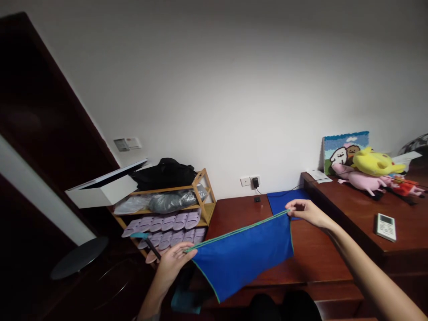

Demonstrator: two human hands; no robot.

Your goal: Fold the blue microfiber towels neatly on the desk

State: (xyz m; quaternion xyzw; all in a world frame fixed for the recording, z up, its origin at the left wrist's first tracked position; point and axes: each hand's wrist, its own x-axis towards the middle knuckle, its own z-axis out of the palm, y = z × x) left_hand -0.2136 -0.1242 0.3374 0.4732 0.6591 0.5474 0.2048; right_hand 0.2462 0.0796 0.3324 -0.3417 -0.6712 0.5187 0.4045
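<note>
A blue cloth (242, 263) with a green bound edge hangs in the air, stretched nearly taut along its top edge between the person's two hands, above and in front of a dark reddish wooden bench (310, 254). The smooth woven fabric sags into a rough, soft-cornered triangle. The left hand (174, 263) is partly closed, pinching one top corner between its thumb and curled fingers. The right hand (307, 212) is also only partly closed, pinching the other corner between thumb and fingertips.

To the left stands a bamboo shoe rack (203, 196), with a black bag (163, 174) on top and a crumpled grey plastic bag (174, 200) on its upper shelf. Rows of ribbed lilac slippers (167, 227) fill the lower shelves. A white box (103, 189) with its lid raised sits beside the rack.

On a raised bench section at the right lie a yellow plush toy (376, 162), a pink plush pig (357, 180) and a white remote control (385, 227). A flat blue mat (284, 200) lies behind the right hand.
</note>
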